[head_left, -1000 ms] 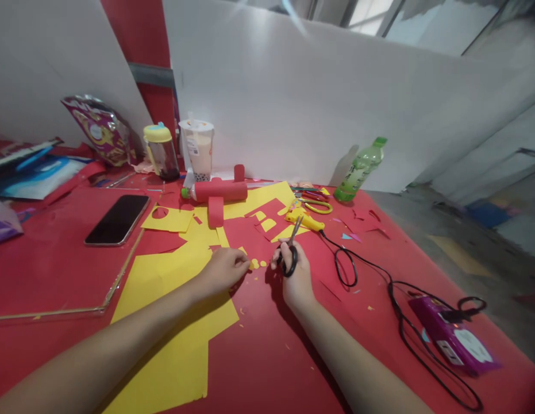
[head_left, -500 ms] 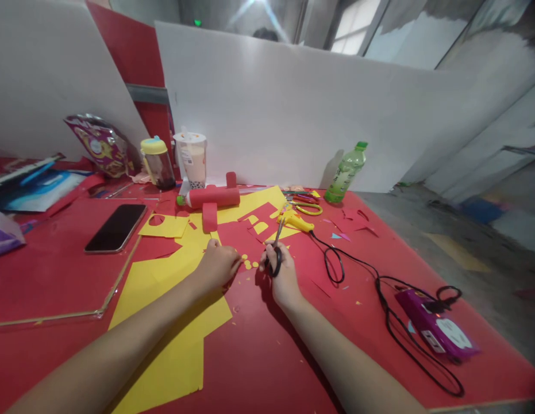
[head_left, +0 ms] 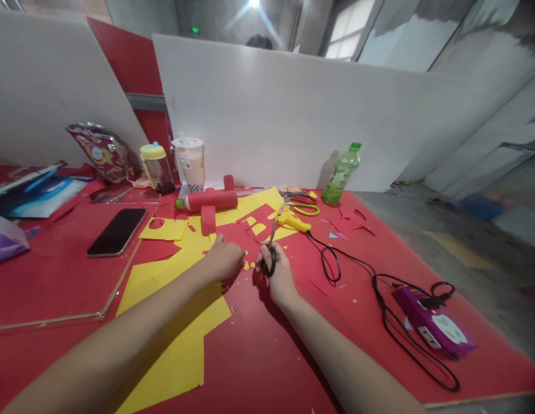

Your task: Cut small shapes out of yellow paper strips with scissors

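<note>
My left hand is closed, with fingertips down at several small yellow paper discs on the red table. Whatever its fingers may pinch is hidden. Black-handled scissors are held in my right hand, blades pointing up and away from me. The discs lie between the two hands. Under my left forearm spreads a large yellow paper sheet. Beyond my left hand is a red paper model, a tube with flat pieces attached. A yellow glue gun lies beyond the scissors.
A phone lies at left. Farther back stand a yellow-lidded bottle, a milk tea cup and a green drink bottle. Yellow-handled scissors lie behind the glue gun. At right, a black cord loops near a purple power strip.
My left hand has moved slightly right, closer to the discs and now partly over them. My right hand and the scissors have shifted a little left. The view has tilted slightly.
</note>
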Motion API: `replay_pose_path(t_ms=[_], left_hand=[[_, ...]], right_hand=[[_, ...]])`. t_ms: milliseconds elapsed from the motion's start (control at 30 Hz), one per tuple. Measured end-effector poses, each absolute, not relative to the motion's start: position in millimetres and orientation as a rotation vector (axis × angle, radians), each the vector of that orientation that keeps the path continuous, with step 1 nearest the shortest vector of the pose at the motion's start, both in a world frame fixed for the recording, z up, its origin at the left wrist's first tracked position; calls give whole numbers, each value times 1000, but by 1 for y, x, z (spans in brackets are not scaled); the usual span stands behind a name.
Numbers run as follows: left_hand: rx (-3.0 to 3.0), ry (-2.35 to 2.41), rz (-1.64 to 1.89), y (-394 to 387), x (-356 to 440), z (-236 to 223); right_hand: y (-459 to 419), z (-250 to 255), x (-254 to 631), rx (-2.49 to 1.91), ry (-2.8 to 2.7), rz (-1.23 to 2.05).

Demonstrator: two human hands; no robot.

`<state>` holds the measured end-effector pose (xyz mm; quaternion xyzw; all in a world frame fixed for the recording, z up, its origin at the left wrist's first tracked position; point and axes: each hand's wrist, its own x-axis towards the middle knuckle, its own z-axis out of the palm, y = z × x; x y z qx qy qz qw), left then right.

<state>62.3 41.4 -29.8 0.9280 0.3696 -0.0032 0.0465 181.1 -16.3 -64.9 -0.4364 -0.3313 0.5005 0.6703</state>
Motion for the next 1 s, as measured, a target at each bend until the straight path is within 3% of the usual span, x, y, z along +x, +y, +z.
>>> replay_pose_path(t_ms=[333, 567, 767, 1000], left_hand=[[2919, 1143, -43, 47, 64, -24], [2793, 1340, 124, 36, 13, -25], [2618, 1402, 169, 28, -33, -31], [2580, 1274, 208, 17, -28, -36]], right_hand=[[-18, -62, 182, -1043, -809, 1102], [-15, -59, 183, -1205, -935, 990], [-17, -55, 190, -1456, -1175, 767], [-18, -51, 197, -1737, -1502, 397]])
